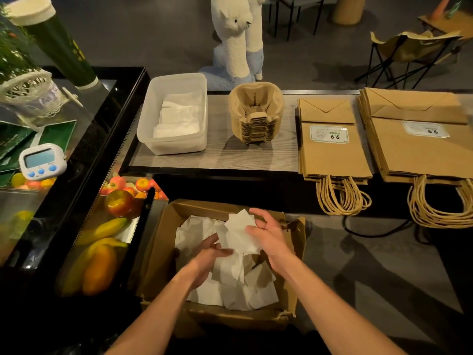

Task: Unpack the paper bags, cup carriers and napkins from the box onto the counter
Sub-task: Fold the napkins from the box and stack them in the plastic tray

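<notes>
Left hand [204, 256] and right hand [268, 238], fingers curled, clutch napkins [239, 222] in the box [163, 247] (bag labels [329, 134] read 9.9)

Both hands down in the box [158, 265]: L hand [204, 254] and R hand [267, 239] grip a bunch of napkins [236, 239] btwn them, w/ more loose white sheets piled under the wrists. Up on the counter [230, 157], L to R: clear tub [146, 129] w/ folded napkins inside, a stack of carriers [256, 116] near it, then two piles of flat bags [332, 155], handles hanging off the near edge. Far left, a timer [41, 160] sits on a display case [84, 139] w/ fruit [112, 226] inside.
</notes>
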